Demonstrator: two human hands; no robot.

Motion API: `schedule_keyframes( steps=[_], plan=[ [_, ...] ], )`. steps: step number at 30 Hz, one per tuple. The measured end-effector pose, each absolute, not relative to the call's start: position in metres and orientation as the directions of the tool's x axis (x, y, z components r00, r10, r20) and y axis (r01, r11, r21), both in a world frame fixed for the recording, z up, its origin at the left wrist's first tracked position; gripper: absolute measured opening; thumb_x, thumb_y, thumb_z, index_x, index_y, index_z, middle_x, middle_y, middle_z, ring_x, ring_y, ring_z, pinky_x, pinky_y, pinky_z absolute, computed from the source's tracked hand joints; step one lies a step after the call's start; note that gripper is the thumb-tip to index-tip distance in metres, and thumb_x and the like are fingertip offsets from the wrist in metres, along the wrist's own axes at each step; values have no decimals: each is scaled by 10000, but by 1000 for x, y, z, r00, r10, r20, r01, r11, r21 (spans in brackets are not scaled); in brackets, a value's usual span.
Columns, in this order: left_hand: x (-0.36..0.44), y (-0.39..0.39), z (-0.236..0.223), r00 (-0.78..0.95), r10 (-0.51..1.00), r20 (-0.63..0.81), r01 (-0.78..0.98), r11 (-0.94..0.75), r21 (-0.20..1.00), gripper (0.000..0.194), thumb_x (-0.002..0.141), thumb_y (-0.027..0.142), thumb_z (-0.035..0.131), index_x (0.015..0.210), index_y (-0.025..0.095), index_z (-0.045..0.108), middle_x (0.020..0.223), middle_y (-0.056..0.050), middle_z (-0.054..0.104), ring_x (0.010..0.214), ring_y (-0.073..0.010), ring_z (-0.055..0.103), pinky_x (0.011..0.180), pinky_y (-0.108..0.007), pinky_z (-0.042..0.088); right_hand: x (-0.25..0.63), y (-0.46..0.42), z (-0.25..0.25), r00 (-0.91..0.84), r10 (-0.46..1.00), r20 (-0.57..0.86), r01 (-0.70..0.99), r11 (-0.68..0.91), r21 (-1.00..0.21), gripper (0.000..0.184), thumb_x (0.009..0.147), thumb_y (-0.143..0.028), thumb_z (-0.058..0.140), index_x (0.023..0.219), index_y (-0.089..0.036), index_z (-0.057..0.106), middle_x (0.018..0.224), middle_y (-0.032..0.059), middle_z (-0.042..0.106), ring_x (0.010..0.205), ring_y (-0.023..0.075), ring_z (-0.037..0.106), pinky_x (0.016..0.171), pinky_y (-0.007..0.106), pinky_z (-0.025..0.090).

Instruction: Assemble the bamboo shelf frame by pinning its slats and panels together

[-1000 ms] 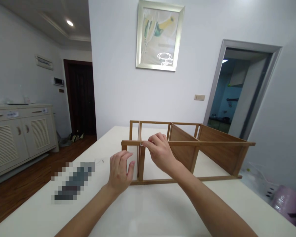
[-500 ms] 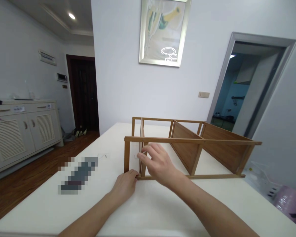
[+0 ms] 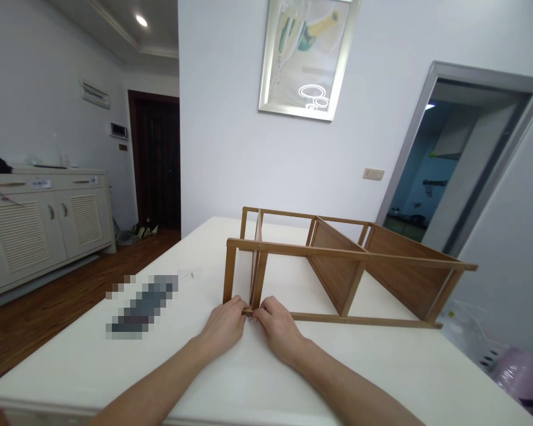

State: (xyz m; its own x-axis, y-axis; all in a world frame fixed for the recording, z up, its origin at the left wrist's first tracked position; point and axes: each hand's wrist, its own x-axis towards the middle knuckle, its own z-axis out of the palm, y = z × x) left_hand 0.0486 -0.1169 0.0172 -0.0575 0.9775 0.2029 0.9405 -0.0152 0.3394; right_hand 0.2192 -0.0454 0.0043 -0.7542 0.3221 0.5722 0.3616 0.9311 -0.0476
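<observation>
A wooden shelf frame [image 3: 346, 260] lies on its side on the white table [image 3: 382, 367]. My left hand [image 3: 224, 325] and my right hand [image 3: 278, 325] meet at the frame's near bottom rail, at the foot of the leftmost upright panel. Both hands have their fingers curled and pinched at that joint. A tiny metal part seems to sit between the fingertips, too small to name.
A blurred dark object [image 3: 142, 305] lies on the table to the left. A white sideboard [image 3: 39, 228] stands at the left wall. A framed picture [image 3: 308, 56] hangs ahead, an open doorway [image 3: 462, 171] is on the right. A lilac item [image 3: 517, 370] sits past the table's right edge.
My right hand came down from the frame's top rail to the bottom rail. My left hand moved forward to the same joint. The view shifted slightly to the left.
</observation>
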Motion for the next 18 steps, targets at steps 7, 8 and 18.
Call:
schedule_keyframes(
  steps=[7,8,18],
  plan=[
    [48,-117,15,-52,980,193,936,-20,351,238,888,205,465,1064,209,624,1062,-62,637,976,-218,641,831,-310,440,221,-42,0,-747,358,560,348,929,-129,153,894,-104,501,914,-189,627,878,29,533,785,156,487,657,247,386],
    [48,-117,16,-51,979,195,937,-20,348,237,886,208,465,1063,209,623,1064,-63,636,973,-219,641,830,-310,439,221,-42,0,-747,355,562,343,930,-132,160,894,-102,496,916,-188,629,877,31,533,784,157,486,657,248,388],
    [50,-119,17,-52,980,194,943,-16,333,247,891,210,441,1065,201,617,1068,-70,631,977,-231,640,825,-323,443,219,-42,-2,-747,349,566,332,933,-138,157,884,-97,487,901,-177,621,881,31,520,792,159,457,651,250,377]
  ],
)
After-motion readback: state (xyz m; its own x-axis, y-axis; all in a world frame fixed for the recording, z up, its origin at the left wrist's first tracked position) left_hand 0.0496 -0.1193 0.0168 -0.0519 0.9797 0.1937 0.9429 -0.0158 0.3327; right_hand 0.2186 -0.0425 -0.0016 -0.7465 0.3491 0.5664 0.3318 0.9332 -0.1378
